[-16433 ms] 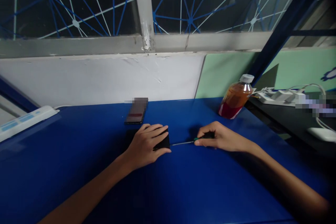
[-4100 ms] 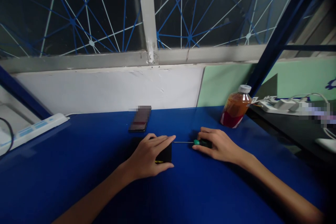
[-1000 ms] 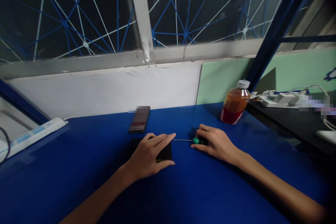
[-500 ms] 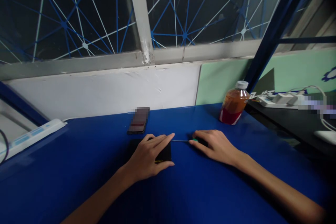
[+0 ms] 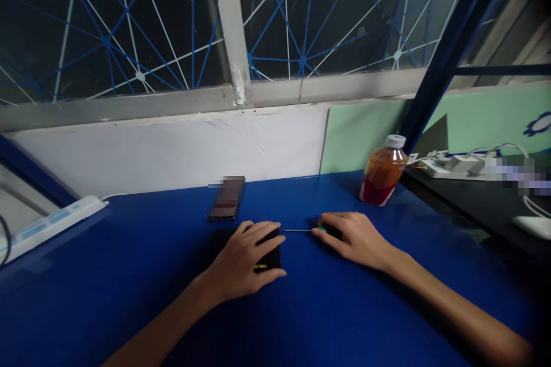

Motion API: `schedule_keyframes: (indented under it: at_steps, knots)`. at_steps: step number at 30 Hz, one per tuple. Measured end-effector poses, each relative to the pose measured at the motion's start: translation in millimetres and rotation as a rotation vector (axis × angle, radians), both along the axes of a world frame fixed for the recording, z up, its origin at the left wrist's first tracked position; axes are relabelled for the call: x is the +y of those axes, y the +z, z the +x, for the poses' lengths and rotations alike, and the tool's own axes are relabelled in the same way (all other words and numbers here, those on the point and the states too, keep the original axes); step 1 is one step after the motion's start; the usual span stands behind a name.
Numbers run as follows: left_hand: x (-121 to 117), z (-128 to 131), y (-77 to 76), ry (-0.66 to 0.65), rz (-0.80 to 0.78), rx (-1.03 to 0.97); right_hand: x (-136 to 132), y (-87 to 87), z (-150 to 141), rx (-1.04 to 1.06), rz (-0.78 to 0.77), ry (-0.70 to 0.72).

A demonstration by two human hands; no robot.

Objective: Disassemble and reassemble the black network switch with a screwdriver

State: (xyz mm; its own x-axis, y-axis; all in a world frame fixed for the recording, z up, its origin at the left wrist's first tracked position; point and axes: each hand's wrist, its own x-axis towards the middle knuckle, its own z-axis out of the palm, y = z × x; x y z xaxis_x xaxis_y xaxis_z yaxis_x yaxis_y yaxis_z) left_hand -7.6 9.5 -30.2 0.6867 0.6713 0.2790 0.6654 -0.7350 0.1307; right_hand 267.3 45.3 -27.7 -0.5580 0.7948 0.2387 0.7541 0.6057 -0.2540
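Observation:
My left hand (image 5: 243,258) lies over a black box-like object (image 5: 269,252) on the blue table, thumb along its near side and fingers across its top and far side. A small yellow mark shows near the thumb; the hand hides much of the object. Closed around the green and dark handle of a screwdriver (image 5: 297,230) is my right hand (image 5: 355,241). The thin metal shaft points left, its tip close to the object's right end by my left fingertips. Whether the tip touches the object I cannot tell.
Behind my left hand lies a dark phone (image 5: 227,199). A bottle of orange-brown drink (image 5: 383,171) stands at the back right. White power strips are at the left edge (image 5: 55,223) and on the dark table (image 5: 456,169) at right. A wall and window rise behind.
The fingers of my left hand have shifted on the black object, with the index finger lower and more apart. My right hand and the screwdriver have moved very slightly right.

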Motion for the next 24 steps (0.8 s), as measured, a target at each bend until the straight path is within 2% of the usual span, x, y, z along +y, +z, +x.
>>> schedule_keyframes:
  at_steps: [6,24]
  knots:
    - [-0.6,1.7,2.9,-0.046,-0.002,0.026,-2.6,2.6,-0.4,0.018,0.003,0.007]
    - [-1.0,0.7,1.0,-0.055,-0.019,0.012,-1.6,3.8,0.8,0.028,0.015,0.022]
